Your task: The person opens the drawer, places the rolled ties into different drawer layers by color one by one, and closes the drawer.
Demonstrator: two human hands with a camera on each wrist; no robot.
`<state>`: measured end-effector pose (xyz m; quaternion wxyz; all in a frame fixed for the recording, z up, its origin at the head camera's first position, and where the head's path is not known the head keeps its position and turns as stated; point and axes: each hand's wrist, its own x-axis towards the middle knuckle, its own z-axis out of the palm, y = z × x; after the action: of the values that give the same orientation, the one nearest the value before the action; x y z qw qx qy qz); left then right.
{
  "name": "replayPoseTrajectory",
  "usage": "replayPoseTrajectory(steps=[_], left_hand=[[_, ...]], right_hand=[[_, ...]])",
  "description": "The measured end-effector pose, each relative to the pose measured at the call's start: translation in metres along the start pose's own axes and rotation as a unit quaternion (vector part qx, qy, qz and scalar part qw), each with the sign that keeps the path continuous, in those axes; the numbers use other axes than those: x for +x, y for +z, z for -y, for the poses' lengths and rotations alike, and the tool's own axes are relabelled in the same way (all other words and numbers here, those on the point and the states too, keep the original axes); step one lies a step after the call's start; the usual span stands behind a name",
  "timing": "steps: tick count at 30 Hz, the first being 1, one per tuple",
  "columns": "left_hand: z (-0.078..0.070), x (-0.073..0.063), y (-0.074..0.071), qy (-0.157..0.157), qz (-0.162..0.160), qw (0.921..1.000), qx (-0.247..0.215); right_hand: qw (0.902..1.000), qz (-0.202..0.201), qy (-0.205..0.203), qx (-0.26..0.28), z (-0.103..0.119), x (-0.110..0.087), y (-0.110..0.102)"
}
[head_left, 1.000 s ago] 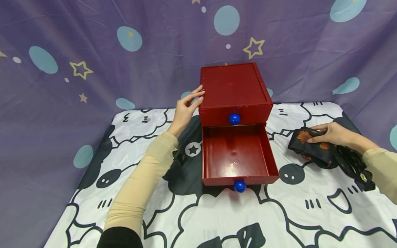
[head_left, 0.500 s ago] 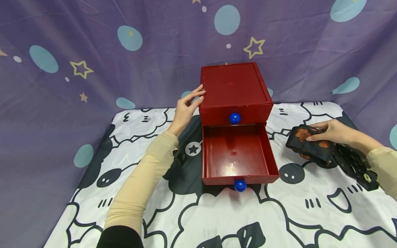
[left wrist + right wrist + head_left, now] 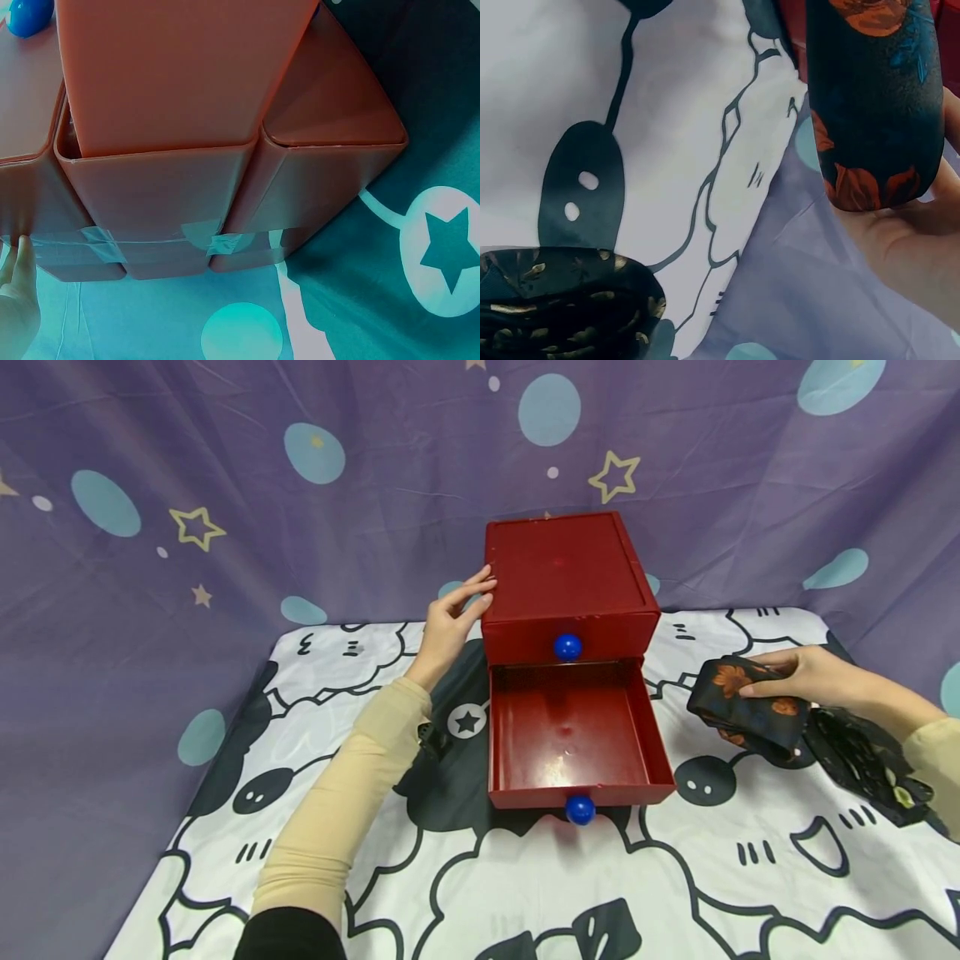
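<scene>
My right hand (image 3: 817, 681) grips a folded dark cloth (image 3: 750, 706) printed with orange flowers, thumb on top. In the right wrist view, the cloth's rounded end rises from that hand (image 3: 907, 240). My left hand (image 3: 450, 631) rests its extended fingertips against the upper left side of a red drawer unit (image 3: 562, 568). Below the unit's top tier, a red drawer (image 3: 566, 727) is pulled out, with nothing inside. In the left wrist view, the left hand's fingers (image 3: 25, 262) touch the unit, whose three tiers show there with the middle drawer (image 3: 172, 75) sticking out.
Another folded black cloth (image 3: 562, 300) with a gold print lies below the right wrist. Blue ball knobs (image 3: 567, 647) mark the drawer fronts. A white sheet with black cartoon drawings (image 3: 420, 893) covers the surface, and a purple curtain (image 3: 390, 543) hangs behind.
My right hand has shifted slightly up and left with the flowered cloth. The left hand, the drawer unit and its open drawer have stayed put.
</scene>
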<state>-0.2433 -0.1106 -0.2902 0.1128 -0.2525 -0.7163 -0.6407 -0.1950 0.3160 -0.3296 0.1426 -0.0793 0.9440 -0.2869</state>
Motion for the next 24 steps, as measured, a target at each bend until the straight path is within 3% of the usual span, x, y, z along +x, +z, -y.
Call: replayPoseTrajectory(steps=[10, 17, 24], left_hand=[[0.0, 0.001, 0.0, 0.001, -0.004, 1.0, -0.002], [0.0, 0.0, 0.0, 0.003, -0.003, 1.0, -0.002], [-0.001, 0.0, 0.001, 0.005, -0.003, 1.0, -0.002]], right_hand=[[0.9998, 0.013, -0.002, 0.016, 0.016, -0.007, -0.005], [0.9995, -0.001, -0.032, -0.001, 0.027, -0.012, -0.007], [0.9992, 0.024, -0.03, -0.004, 0.04, -0.015, -0.012]])
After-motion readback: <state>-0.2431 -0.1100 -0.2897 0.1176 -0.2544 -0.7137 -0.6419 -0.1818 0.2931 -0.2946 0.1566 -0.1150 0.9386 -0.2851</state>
